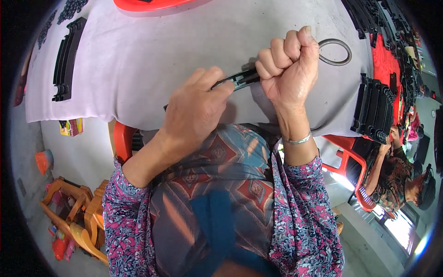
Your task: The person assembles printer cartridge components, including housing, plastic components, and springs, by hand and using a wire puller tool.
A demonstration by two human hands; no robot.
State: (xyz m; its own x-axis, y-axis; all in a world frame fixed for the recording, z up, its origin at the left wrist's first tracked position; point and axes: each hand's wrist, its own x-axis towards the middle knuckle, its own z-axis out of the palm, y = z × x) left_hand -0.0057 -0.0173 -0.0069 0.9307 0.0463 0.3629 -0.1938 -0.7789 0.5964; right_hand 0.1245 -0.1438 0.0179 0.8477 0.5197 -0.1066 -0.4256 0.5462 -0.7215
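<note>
My left hand [194, 101] is wrapped over a narrow black part [249, 77], thumb and fingers pressed along it, near the cloth's front edge. A small shiny metal piece shows on the part between my hands. My right hand [291, 69] is closed in a fist, palm side up, at the part's right end. Beyond that fist sticks out a dark metal ring [350, 54], seemingly the end of a tool in my grip; the rest is hidden by my fingers.
A pale cloth [157, 51] covers the table. Long black strips [69, 60] lie at the left, and a stack of black strips [374, 108] at the right edge. A red basin [152, 10] stands at the far side. Another person [392, 180] works at the right beside a red chair [344, 161].
</note>
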